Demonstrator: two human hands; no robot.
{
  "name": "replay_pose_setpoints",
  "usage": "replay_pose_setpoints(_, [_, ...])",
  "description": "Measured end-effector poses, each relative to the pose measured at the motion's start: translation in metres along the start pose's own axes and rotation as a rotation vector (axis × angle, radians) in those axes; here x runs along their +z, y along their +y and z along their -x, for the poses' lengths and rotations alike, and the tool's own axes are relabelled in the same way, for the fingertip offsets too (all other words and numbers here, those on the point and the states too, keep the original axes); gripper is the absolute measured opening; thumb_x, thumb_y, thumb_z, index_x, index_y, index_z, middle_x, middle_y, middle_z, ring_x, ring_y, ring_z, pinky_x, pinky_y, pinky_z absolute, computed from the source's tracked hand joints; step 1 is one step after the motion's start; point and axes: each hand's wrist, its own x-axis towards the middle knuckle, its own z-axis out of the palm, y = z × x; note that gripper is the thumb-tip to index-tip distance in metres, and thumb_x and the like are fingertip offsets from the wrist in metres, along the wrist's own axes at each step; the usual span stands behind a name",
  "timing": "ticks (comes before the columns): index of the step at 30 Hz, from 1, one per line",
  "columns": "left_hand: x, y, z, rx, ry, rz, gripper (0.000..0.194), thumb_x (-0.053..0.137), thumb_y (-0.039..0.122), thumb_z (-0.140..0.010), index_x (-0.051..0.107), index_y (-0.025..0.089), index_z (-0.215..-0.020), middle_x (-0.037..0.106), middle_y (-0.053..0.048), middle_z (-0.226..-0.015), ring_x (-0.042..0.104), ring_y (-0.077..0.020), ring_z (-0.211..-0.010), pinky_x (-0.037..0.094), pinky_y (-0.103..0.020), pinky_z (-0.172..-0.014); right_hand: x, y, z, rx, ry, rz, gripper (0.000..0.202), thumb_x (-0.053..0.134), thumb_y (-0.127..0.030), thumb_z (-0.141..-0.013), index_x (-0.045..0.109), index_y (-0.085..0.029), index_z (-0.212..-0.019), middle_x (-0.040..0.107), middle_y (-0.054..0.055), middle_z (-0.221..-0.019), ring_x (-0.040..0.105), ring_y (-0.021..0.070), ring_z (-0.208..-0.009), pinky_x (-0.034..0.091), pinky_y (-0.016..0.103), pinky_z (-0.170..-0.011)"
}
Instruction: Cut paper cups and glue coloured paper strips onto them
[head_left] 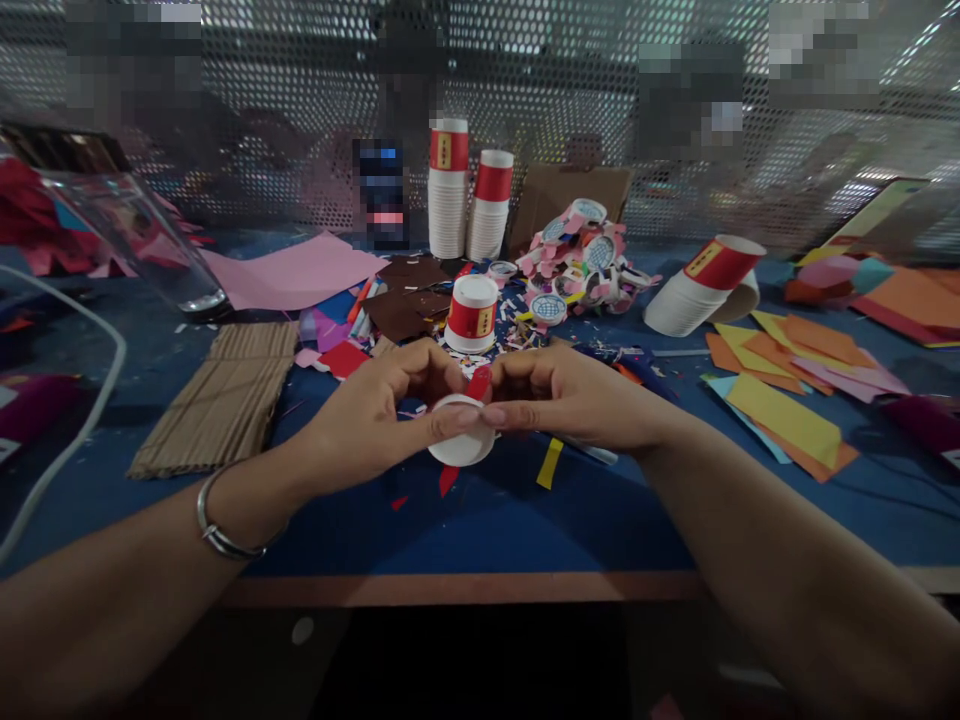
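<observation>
**Two Hands Close In on a Small White Paper Round**

In the head view, the left hand is nearly closed on a white paper round, thumb across its face and fingers curled behind. The right hand pinches the round's right edge, thumb at the rim and forefinger bent beside a red paper strip. The round is held just above the near part of the blue tabletop, the strip standing up at its far edge. The two-sided grip probably keeps the small piece steady and the strip against it.

Just beyond the fingers stands a red-and-white paper cup, likely kept there for easy reach. Behind it rise two cup stacks, nested perhaps to save room, beside a heap of cut cup pieces. Corrugated cardboard lies left, colored paper sheets right.

The round's underside and several fingertips are hidden; whether the right hand also grips the strip is unclear. Blurred blocks mask parts of the background.
</observation>
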Motion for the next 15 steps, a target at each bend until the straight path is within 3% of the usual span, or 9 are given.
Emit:
replay_pose_setpoints(3, [-0.0046,0.0002,0.0054,0.011,-0.164,-0.149,0.031,0.080,0.040,-0.088,0.062,0.020,-0.104,0.068,-0.001,-0.092,0.065,-0.0168,-0.084,0.051,-0.029,-0.076,-0.0039,-0.0025,0.0025,0.079,-0.077,-0.010,0.038,0.088,-0.050,-0.080,0.072,-0.019,-0.094,0.070,-0.001,-0.087,0.063,0.0134,-0.077,0.049,0.025,-0.070])
replay_pose_setpoints(8, [-0.0049,-0.0001,0.0113,-0.100,-0.417,-0.047,0.037,0.073,0.040,-0.095,0.056,0.022,-0.122,0.070,-0.002,-0.101,0.069,-0.0180,-0.090,0.055,-0.030,-0.080,-0.0093,-0.0050,0.0055,0.121,-0.219,0.101,0.031,0.079,-0.048,-0.090,0.073,-0.018,-0.098,0.074,0.000,-0.092,0.066,0.0148,-0.085,0.051,0.027,-0.079])
replay_pose_setpoints(12, [-0.0004,-0.0021,0.0094,-0.209,-0.434,-0.009,0.037,0.069,0.044,-0.098,0.055,0.022,-0.125,0.069,-0.002,-0.097,0.069,-0.0164,-0.082,0.056,-0.029,-0.074,-0.0100,-0.0043,0.0041,0.154,-0.281,0.158,0.032,0.078,-0.050,-0.091,0.073,-0.018,-0.093,0.071,-0.001,-0.082,0.062,0.0125,-0.074,0.046,0.025,-0.066])
replay_pose_setpoints(15, [0.0007,-0.0047,0.0059,-0.251,-0.379,0.022,0.033,0.070,0.043,-0.097,0.057,0.020,-0.117,0.069,-0.001,-0.089,0.068,-0.0148,-0.074,0.055,-0.027,-0.067,-0.0089,-0.0005,0.0020,0.153,-0.218,0.170,0.032,0.080,-0.049,-0.089,0.072,-0.018,-0.090,0.068,-0.002,-0.080,0.059,0.0117,-0.071,0.045,0.024,-0.063])
